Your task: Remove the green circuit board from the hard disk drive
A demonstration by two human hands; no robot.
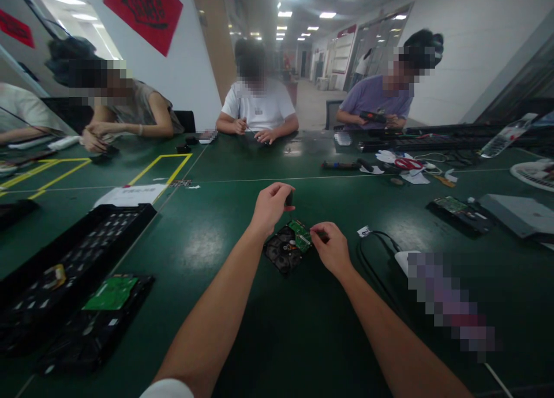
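Observation:
A hard drive [282, 249] lies on the green table in front of me, its black metal underside and green circuit board [302, 236] facing up. Just above the drive's far edge is my left hand [273, 206], closed in a pinch, with a small dark piece showing between thumb and fingers; its kind is not clear. My right hand [332, 247] is at the board's right edge, thumb and fingertips pinched together. Whatever those right fingertips may hold is too small and partly hidden to name.
At left lie a long black tray [130, 219] and another hard drive [93, 323]. On the right are a third drive [459, 213], a grey box [519, 213], a cable [361, 265] and a partly blurred white device [407, 259]. Several people sit across the table.

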